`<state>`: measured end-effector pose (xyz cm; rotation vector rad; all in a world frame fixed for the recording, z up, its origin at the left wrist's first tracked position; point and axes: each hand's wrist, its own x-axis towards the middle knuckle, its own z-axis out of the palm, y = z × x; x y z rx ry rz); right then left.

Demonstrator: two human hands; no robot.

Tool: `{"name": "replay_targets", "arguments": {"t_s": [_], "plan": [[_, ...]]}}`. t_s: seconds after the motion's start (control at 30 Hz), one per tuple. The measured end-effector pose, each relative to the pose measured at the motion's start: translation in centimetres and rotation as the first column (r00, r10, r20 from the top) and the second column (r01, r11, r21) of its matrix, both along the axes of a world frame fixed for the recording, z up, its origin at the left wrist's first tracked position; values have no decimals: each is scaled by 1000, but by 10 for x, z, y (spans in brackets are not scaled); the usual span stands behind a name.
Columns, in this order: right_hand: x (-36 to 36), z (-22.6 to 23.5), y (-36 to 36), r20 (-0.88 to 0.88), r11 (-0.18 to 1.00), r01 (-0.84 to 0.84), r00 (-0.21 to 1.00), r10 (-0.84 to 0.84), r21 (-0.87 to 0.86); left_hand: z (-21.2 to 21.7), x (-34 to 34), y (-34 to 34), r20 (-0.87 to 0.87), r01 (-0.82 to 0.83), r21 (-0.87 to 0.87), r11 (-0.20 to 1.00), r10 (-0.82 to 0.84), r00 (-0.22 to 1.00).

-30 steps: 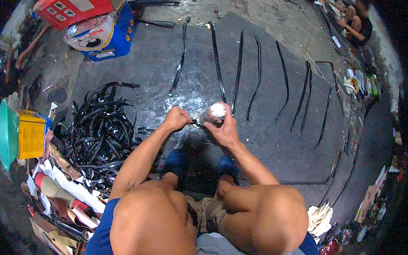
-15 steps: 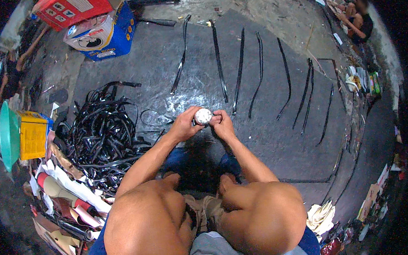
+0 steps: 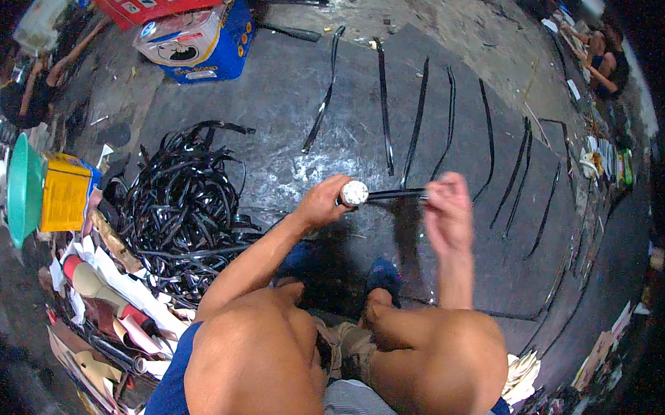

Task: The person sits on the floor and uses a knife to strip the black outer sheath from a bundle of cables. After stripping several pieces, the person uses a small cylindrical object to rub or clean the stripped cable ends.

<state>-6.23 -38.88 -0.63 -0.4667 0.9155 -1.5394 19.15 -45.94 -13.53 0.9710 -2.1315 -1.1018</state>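
Note:
My left hand [image 3: 323, 202] is closed around a small cylindrical object with a white, speckled round top [image 3: 354, 193]; its sides are mostly hidden. From beside it a thin black strip [image 3: 396, 194] stretches to the right. My right hand [image 3: 448, 209], slightly blurred, pinches the strip's far end between its fingertips. Left of my hands lies a tangled heap of shiny black strips [image 3: 178, 208]. Beyond and to the right, several single black strips [image 3: 416, 120] lie spaced apart on a dark sheet [image 3: 267, 109] on the floor.
A blue and white box [image 3: 223, 55] with a red box [image 3: 156, 5] on it stands at the far left. A yellow container [image 3: 67, 193] and a green basin [image 3: 25, 190] are at the left, above scrap material [image 3: 100, 295]. Other people [image 3: 603, 62] sit at the far edges.
My right hand has moved right, away from the white-topped object, and the black strip now spans taut between the hands. My left hand keeps its grip. The view has shifted slightly.

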Motion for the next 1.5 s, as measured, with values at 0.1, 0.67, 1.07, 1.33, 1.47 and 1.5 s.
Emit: {"name": "replay_targets", "arguments": {"t_s": [0.1,0.67,1.07,1.33,1.47,1.5], "plan": [[-24,89,16,-64,990,66,995,-74,-122,0,3,1,-16,-13,-27,1000,13,1000],[-163,204,-109,-288,832,220,868,-405,-509,14,-4,-1,107,13,39,999,-18,994],[-266,167,-101,-410,495,581,284,-867,-646,23,226,-57,650,-507,-573,645,733,198],[-234,-121,30,-773,310,943,107,-626,-120,24,268,-33,622,-550,-508,663,724,298],[-250,-224,111,-890,190,959,270,-368,212,11,294,-44,249,-700,-559,444,895,369],[-220,-230,109,-779,226,926,377,-501,303,43,307,-36,135,-652,-709,267,960,246]]}}
